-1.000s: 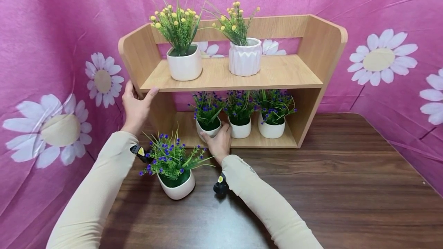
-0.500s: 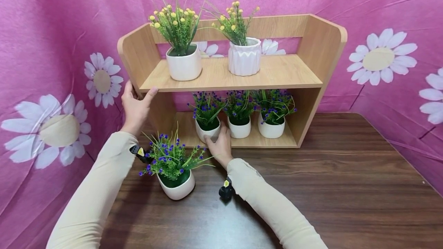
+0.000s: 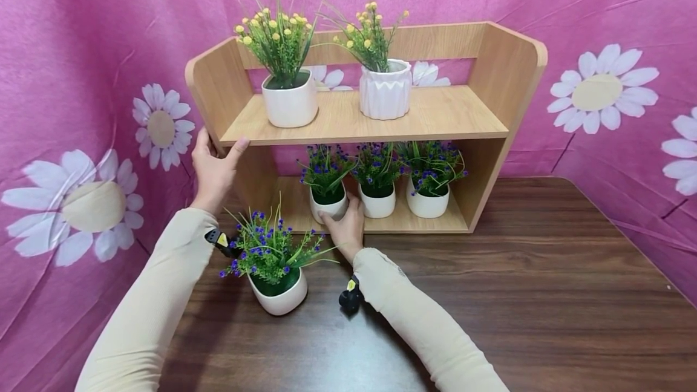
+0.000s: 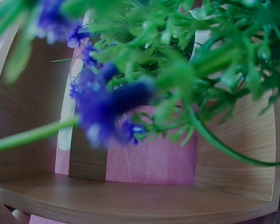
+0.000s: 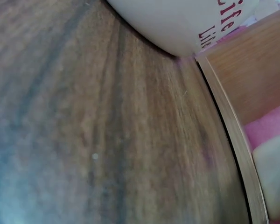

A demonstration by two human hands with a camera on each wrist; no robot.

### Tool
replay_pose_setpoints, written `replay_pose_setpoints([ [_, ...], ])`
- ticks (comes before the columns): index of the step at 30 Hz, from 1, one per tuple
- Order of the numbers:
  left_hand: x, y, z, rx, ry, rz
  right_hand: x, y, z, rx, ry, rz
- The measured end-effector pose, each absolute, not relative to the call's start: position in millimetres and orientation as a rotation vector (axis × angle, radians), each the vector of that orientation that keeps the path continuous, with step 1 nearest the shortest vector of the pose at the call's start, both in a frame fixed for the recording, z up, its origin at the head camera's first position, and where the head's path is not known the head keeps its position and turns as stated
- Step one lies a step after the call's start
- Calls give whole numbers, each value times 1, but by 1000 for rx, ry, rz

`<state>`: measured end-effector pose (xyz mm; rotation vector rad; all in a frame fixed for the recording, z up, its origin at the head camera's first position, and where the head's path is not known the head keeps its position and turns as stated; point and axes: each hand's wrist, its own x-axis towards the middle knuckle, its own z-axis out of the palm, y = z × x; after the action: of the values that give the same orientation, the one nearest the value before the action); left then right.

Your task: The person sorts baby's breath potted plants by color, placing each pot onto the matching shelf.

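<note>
At the left side of the wooden shelf (image 3: 370, 137), my left hand (image 3: 212, 175) grips the panel, its thumb over the upper board's front edge. My right hand (image 3: 348, 228) holds a white potted plant (image 3: 316, 203) with small purple flowers on the lower board, thumb in front and fingers at its right side. The far fingers are partly hidden. Right of it stand two similar plants, a middle one (image 3: 379, 205) and a right one (image 3: 429, 205). Another purple-flowered plant (image 3: 280, 300) sits on the table before the shelf, between my forearms.
On the upper board stand a yellow-flowered plant in a smooth white pot (image 3: 290, 106) and another in a fluted white pot (image 3: 385, 95). Purple flowers (image 4: 98, 107) fill much of the left wrist view. Red lettering marks a white pot (image 5: 177, 28) beside the shelf's edge.
The held plant has shifted very slightly on the lower board. My right hand has shifted slightly, its thumb now lower on the pot. The left hand stays on the shelf.
</note>
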<state>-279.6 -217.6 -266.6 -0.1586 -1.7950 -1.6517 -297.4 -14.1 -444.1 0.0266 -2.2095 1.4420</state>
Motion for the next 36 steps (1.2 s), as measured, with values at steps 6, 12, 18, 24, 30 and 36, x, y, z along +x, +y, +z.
replay_pose_setpoints([
  [6, -282, -219, -269, -165, -1790, -1649, -300, -18, -443, -43, -2180, 1449],
  [12, -285, -219, -270, -169, -1784, -1650, -304, -21, -443, -50, -2184, 1427],
  [18, -298, -226, -279, -150, -1793, -1635, -303, -20, -444, 13, -2231, 1394],
  [24, -305, -230, -285, -146, -1792, -1624, -305, -17, -447, 86, -2210, 1382],
  [30, -306, -230, -286, -140, -1796, -1633, -306, -14, -446, 74, -2212, 1408],
  [36, -300, -228, -281, -135, -1789, -1635, -307, -13, -445, 82, -2243, 1402],
])
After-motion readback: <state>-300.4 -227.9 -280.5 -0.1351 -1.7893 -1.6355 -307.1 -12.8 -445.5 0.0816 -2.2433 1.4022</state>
